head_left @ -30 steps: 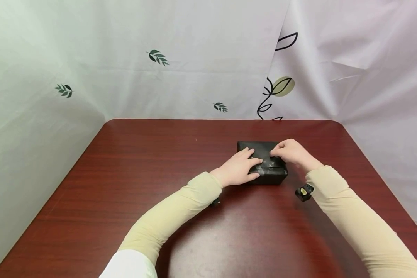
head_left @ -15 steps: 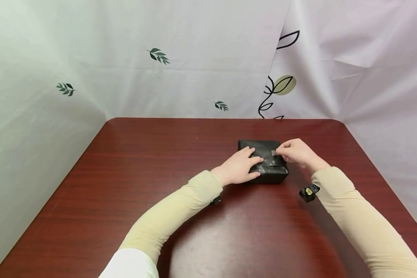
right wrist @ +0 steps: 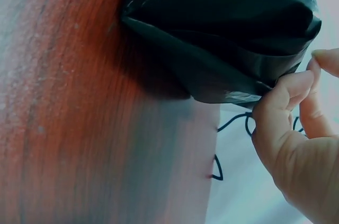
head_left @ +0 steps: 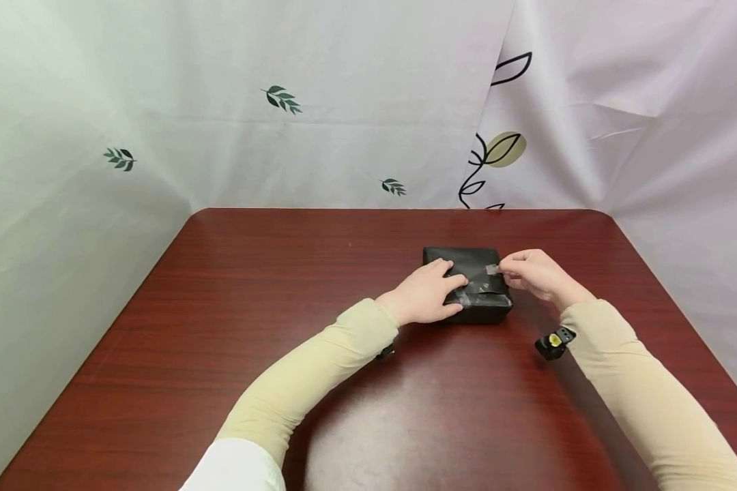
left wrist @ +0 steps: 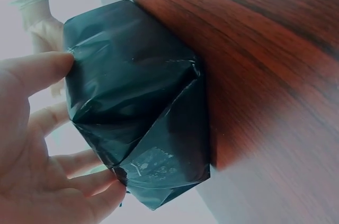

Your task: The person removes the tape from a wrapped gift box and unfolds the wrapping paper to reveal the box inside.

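A box-shaped package (head_left: 470, 259) wrapped in shiny black plastic lies on the table, right of centre in the head view. My left hand (head_left: 422, 292) rests on its left side with fingers spread over the top. Folded, creased wrapping on one end of the package (left wrist: 132, 75) fills much of the left wrist view. At the package's right edge, my right hand (head_left: 536, 274) pinches a short strip of clear tape (head_left: 492, 270) between thumb and forefinger. The strip's free end points left over the package top. A folded flap shows on the package (right wrist: 228, 12) in the right wrist view.
The package stands on a reddish-brown wooden table (head_left: 252, 273). A white curtain (head_left: 331, 150) with leaf prints hangs behind and along both sides. A small black wrist camera (head_left: 555, 342) sits below the right sleeve.
My right hand has moved right across the package top to its right edge, and the pinched tape has come into view. My left hand has stayed in place on the package.
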{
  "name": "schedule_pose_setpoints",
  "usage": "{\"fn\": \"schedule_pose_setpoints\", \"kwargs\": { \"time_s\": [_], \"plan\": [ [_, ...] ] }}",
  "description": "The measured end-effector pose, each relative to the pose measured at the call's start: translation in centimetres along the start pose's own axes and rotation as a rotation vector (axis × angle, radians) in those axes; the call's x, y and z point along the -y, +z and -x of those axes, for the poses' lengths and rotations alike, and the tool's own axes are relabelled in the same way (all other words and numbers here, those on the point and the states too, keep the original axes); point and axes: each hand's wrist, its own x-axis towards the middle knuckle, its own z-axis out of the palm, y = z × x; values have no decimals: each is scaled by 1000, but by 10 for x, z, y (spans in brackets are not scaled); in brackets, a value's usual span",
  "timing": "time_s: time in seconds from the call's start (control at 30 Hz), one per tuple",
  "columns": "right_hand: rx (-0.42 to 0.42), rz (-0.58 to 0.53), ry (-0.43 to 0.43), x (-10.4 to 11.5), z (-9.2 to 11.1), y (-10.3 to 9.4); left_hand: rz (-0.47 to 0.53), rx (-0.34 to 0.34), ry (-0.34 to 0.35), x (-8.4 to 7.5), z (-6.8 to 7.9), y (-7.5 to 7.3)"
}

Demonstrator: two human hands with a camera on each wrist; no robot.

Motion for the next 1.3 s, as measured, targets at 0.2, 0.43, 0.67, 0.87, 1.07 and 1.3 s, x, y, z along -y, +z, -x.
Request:
{"fn": "schedule_pose_setpoints", "kwargs": {
  "time_s": [0.2, 0.43, 0.67, 0.87, 1.07, 1.3],
  "plan": [
    [0, -18, 9, -4, 4, -3, 4, 5, 0, -2, -1, 0],
    [47, -4, 8, -5, 5, -8, 13, -10, -4, -2, -2, 2],
    [79, 31, 19, -8, 4, -10, 33, 4, -16, -3, -3, 2],
    [76, 101, 26, -11, 5, -14, -20, 26, -54, -10, -7, 4],
    [77, 129, 48, -13, 7, -17, -85, 113, -129, -24, -14, 3],
    [101, 25, 38, -15, 8, -17, -116, 193, -208, -36, -17, 0]
  ]
}}
